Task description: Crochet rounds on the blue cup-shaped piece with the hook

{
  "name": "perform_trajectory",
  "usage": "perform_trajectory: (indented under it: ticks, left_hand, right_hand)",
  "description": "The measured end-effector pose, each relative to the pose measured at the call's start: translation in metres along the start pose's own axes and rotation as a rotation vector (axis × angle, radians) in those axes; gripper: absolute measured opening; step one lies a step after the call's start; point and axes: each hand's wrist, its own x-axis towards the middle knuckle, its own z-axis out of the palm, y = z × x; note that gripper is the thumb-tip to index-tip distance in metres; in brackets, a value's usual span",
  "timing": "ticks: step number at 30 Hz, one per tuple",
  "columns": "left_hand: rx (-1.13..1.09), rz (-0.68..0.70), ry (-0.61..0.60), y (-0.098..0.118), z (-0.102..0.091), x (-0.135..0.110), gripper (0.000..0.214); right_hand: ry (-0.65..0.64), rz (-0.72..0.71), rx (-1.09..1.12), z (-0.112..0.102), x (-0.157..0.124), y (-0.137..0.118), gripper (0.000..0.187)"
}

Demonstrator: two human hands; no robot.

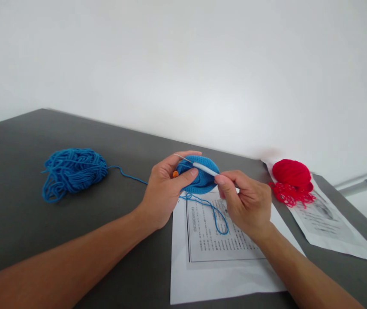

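My left hand (pixel 164 189) is closed on a round blue crochet piece (pixel 203 176), thumb on its front, fingers curled over the top. A small orange marker (pixel 175 174) sits at its left edge. My right hand (pixel 246 201) pinches a crochet hook (pixel 199 166) with a white handle, its metal tip pointing left over the piece. A blue strand (pixel 217 214) loops down from the piece over a printed sheet (pixel 215 253). Another strand runs left to a loose blue yarn skein (pixel 72 171) on the dark grey table (pixel 25 223).
A red yarn ball (pixel 291 176) with loose loops lies on a second printed sheet (pixel 328 227) at the right. A white wall rises behind the table's far edge. A grey bar (pixel 363 184) shows at the far right.
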Motion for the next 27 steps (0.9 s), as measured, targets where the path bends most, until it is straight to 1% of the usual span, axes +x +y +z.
perform_trajectory:
  ticks: [3,5,11,15,16,18,19,22,27]
  left_hand:
    - [-0.008,0.057,-0.023,0.001,0.000,0.001,0.031]
    - [-0.012,0.088,-0.038,0.000,-0.001,0.001,0.030]
    - [0.044,0.141,-0.073,0.001,-0.003,0.000,0.024]
    - [0.091,0.139,-0.181,0.004,-0.007,0.001,0.035]
    - [0.109,0.149,-0.211,0.005,-0.008,0.001,0.034]
    - [0.165,0.189,-0.238,0.007,-0.010,0.003,0.027]
    - [0.205,0.216,-0.230,0.007,-0.011,0.004,0.023]
    - [0.317,0.270,-0.150,0.009,-0.010,0.007,0.014]
    - [0.412,0.205,-0.052,0.008,-0.005,0.006,0.013]
  right_hand:
    - [-0.006,0.091,0.055,0.001,-0.001,0.000,0.028]
    - [-0.034,0.168,0.127,0.003,-0.002,0.000,0.033]
    - [-0.163,0.444,0.473,0.013,-0.004,-0.003,0.050]
    - [-0.221,0.583,0.701,0.016,-0.001,-0.007,0.057]
    - [-0.235,0.608,0.745,0.016,0.000,-0.008,0.058]
    - [-0.255,0.646,0.813,0.015,0.001,-0.010,0.058]
    - [-0.259,0.658,0.837,0.015,0.001,-0.011,0.058]
    - [-0.224,0.665,0.867,0.015,0.000,-0.010,0.056]
    - [-0.078,0.612,0.829,0.016,-0.002,0.000,0.043]
